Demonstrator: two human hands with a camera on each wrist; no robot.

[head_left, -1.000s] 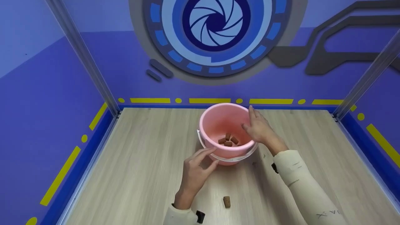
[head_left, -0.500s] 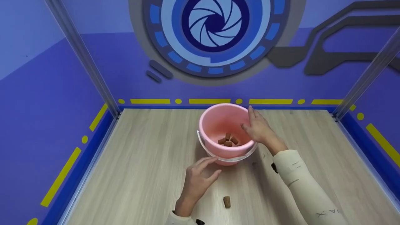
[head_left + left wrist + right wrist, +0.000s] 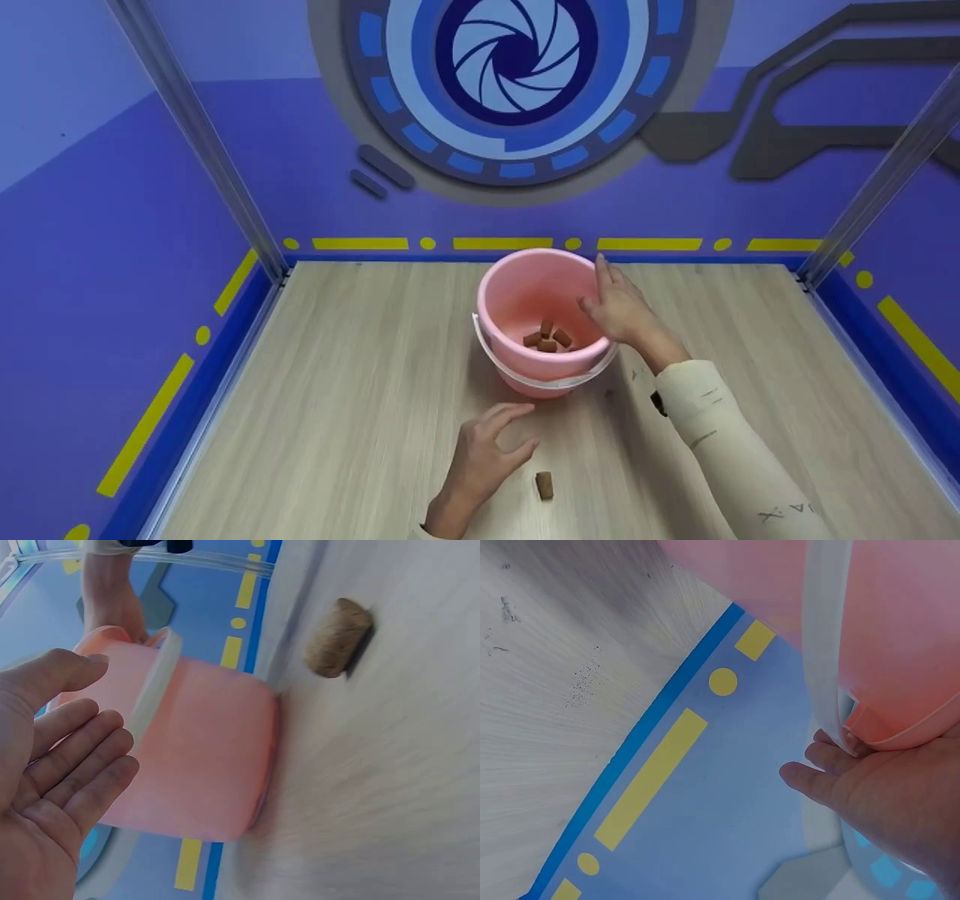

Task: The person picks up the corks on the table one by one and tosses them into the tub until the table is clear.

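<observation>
A pink bucket (image 3: 536, 369) stands on the table with several brown corks (image 3: 547, 346) lying on its bottom. My right hand (image 3: 621, 309) holds the bucket's right rim, thumb inside and fingers outside, beside the handle's joint in the right wrist view. The white handle (image 3: 155, 682) hangs down across the bucket's front. In front of the bucket, my left hand (image 3: 480, 459) hovers with thumb and fingers apart, holding nothing. A single cork (image 3: 544, 486) sits on the table, just right of and nearer than the left thumb; in the left wrist view this cork (image 3: 339, 637) is apart from the hand.
The pale wooden tabletop (image 3: 360, 390) ends at a blue back wall (image 3: 300, 157) close behind the bucket. Blue panels also rise on the left and right, with metal posts (image 3: 217, 150) at the corners.
My left hand has come away from the bucket's front and moved down toward the loose cork, its fingers still spread. The right hand, bucket and corks stay in place.
</observation>
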